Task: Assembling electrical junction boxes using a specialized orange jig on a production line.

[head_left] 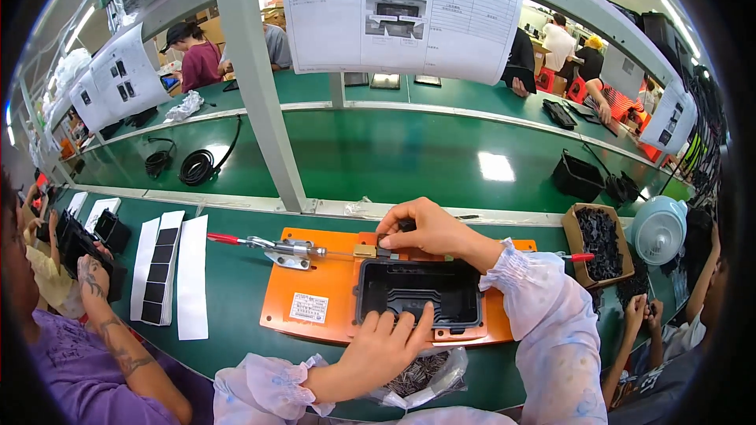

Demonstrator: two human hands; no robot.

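Observation:
A black plastic box (417, 287) with its open side up sits in an orange fixture plate (287, 287) on the green bench. My left hand (382, 346) lies over the box's near edge, fingers outstretched and holding nothing. At the box's far left corner, my right hand (429, 228) is closed with its fingertips around a small black part (406, 226), mostly covered by the fingers. Beside those fingertips is a small brass block (365, 251), in line with a metal toggle clamp (295, 250) that has a red handle. A plastic bag of screws (421, 378) lies under my left hand.
White sheets with black rectangles (160, 264) lie to the left. A cardboard box of black parts (600, 244) and a pale blue fan (658, 228) stand right. A grey post (256, 86) rises behind the bench. Co-workers sit close on both sides.

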